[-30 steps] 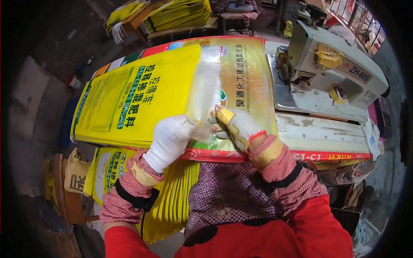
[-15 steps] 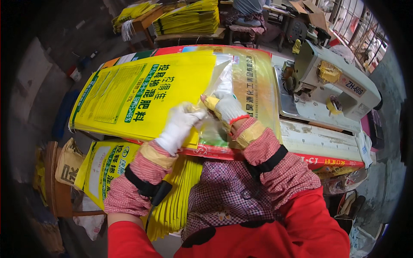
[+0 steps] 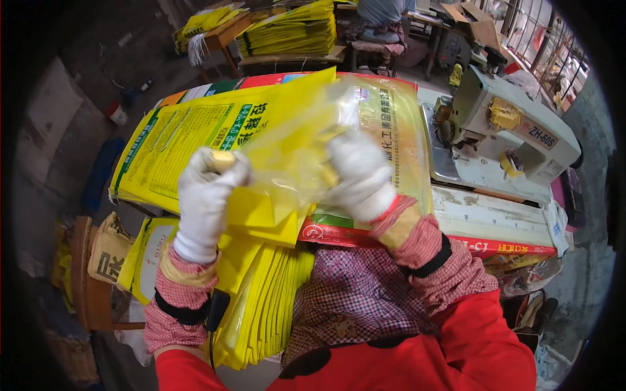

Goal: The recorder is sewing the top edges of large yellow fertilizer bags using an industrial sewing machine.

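Observation:
My left hand [image 3: 210, 195], in a white glove with yellow fingertip wraps, is closed above the near edge of the yellow printed sacks [image 3: 182, 146], pinching the edge of a clear plastic film [image 3: 287, 186]. The film stretches rightward to my right hand [image 3: 364, 173], also gloved. That hand is blurred by motion. Its yellow-tipped thumb and forefinger are at the film, but their grip is smeared. A corner of the top yellow sack stands raised behind the film. Beneath my right hand lies a gold and red printed plastic sheet [image 3: 398, 150] covering the table.
A white sewing machine [image 3: 508, 124] stands on the right. Folded yellow sacks [image 3: 254, 313] hang below the table's near edge, beside a wooden chair [image 3: 83, 274]. More yellow stacks [image 3: 290, 32] lie at the back, near a seated person [image 3: 381, 19].
My hands have moved apart from a close pinch: the left went left, the right slightly right. The clear film is now spread between them, and the yellow sack's corner has lifted.

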A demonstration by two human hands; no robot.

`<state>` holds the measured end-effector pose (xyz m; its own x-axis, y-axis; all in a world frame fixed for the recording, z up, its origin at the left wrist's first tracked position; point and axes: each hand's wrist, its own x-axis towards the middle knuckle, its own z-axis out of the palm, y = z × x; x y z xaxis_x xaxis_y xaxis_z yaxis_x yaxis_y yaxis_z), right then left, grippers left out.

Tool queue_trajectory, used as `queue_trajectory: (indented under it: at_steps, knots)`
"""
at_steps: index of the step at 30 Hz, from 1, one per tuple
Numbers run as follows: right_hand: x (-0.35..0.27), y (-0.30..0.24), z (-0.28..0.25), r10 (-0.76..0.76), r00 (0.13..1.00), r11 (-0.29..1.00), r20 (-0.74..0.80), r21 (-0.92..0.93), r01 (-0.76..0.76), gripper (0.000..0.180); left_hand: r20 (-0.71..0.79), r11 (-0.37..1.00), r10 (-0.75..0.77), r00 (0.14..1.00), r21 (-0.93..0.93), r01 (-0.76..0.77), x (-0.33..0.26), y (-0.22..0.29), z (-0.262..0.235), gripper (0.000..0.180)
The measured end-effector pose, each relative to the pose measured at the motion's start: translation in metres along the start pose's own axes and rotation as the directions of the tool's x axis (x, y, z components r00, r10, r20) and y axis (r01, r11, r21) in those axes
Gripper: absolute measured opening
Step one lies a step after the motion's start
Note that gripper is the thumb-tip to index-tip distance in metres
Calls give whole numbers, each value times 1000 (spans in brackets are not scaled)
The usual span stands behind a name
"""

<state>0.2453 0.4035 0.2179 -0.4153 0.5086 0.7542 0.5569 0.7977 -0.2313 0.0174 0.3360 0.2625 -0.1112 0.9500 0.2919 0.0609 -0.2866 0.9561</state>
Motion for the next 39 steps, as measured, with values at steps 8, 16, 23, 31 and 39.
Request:
queue_trajectory:
  at_steps: [8, 16, 23, 31, 39]
  knots:
    - [9, 78, 76, 524, 727, 82, 443, 824, -561, 28, 747, 907, -420, 516, 342, 244, -87, -21, 26, 12]
    - [-2, 22, 106, 714, 487, -550, 503, 834, -55, 32, 912, 833, -299, 280, 393, -390, -27, 18, 46, 11]
    - [2, 1, 87, 543, 801, 507, 251, 663, -551, 44, 881, -360, 162, 444, 472, -805, 100, 21, 132, 18]
    - [-26, 19, 90, 231, 724, 347, 650, 640, -685, 52, 656, -65, -108, 747, 745, -664, 122, 4, 109, 14]
    - [-8, 17, 98, 326, 769, 759, 549, 332, -559, 30, 651, -532, -169, 740, 572, -624, 187, 16, 117, 15]
